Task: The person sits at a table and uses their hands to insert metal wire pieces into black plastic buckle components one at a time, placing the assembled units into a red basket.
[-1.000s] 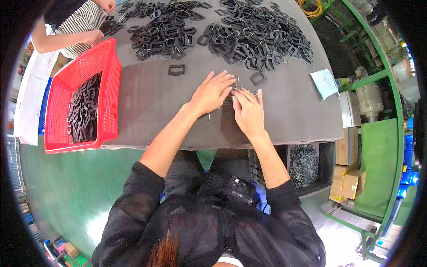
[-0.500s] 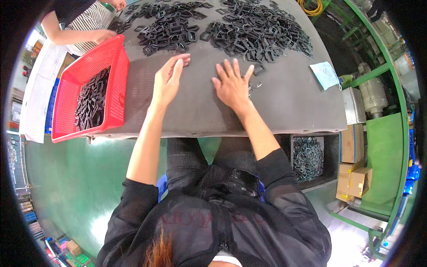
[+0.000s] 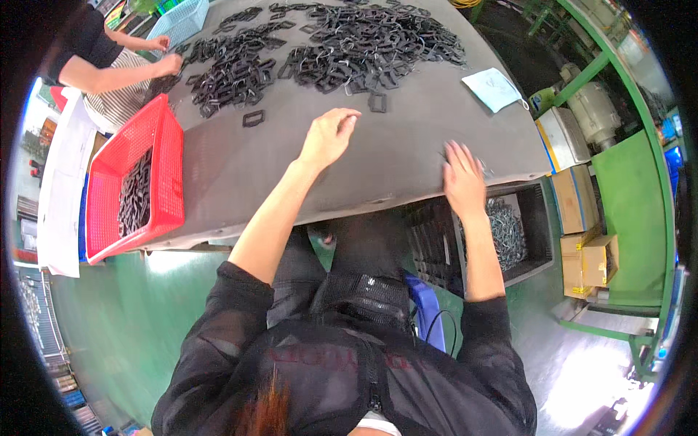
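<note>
My left hand (image 3: 329, 138) hovers over the grey table in front of a pile of black rectangular buckle frames (image 3: 233, 73). Its fingers are loosely bent, the thumb stands a little apart, and nothing shows in them. Near the table's front right edge, my right hand (image 3: 464, 180) is slightly blurred, with its fingers stretched out on the surface. Small metal hooks (image 3: 486, 168) lie beside its fingers, partly hidden. Below that edge stands a dark bin (image 3: 539, 218) with many metal hooks (image 3: 506, 232) in it. One loose buckle frame (image 3: 377, 102) lies ahead of my left hand.
A red plastic basket (image 3: 169, 171) with black frames inside stands at the table's left edge. Past it, a co-worker's hands (image 3: 169, 65) are at the far-left pile. A larger pile (image 3: 371, 47) and a light blue face mask (image 3: 494, 89) lie farther back. Cardboard boxes (image 3: 582, 254) stand right.
My right hand has swept right and toward the front edge, with small metal hooks beside it. The left hand has moved right, away from the basket. The view has turned to the right.
</note>
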A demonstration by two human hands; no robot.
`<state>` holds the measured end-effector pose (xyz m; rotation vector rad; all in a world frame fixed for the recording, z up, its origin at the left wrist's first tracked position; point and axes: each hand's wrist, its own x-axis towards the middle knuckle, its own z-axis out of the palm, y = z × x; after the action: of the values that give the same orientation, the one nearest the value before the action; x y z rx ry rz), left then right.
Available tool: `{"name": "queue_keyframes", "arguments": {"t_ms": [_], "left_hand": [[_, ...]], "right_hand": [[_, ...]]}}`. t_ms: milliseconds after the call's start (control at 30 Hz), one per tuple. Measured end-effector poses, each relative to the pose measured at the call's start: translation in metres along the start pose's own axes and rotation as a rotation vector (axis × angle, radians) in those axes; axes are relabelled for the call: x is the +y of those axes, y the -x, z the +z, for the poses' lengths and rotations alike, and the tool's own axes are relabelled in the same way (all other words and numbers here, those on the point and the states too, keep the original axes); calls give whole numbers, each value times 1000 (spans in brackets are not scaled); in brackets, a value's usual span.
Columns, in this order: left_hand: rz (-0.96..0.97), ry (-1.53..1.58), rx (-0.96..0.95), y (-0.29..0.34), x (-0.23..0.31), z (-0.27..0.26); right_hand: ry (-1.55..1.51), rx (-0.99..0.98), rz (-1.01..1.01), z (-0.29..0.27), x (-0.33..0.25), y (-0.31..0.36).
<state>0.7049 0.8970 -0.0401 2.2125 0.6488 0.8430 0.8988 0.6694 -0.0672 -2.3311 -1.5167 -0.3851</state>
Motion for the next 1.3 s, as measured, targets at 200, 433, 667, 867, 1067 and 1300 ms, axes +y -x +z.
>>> {"name": "queue_keyframes", "arguments": {"t_ms": [200,433,667,867,1067,1300], "left_hand": [[127,-232,125,-47,-23,32],[-21,-548,149,-116,-25,55],[-67,-637,123,-143,-36,75],[-100,-565,-57,-128,-35,34],[-132,-692,-96,-72,-45,-50],[152,-301,228,-58,-31,-126]], "right_hand": [[171,-52,430,-48,53,109],[447,-273,572,-50,52,42],[-316,190,122,30,-44,-150],[-294,166,-25,91,-79,-207],[-537,127,-193,70,-143,-171],[-922,-15,38,13,-170,-200]]}}
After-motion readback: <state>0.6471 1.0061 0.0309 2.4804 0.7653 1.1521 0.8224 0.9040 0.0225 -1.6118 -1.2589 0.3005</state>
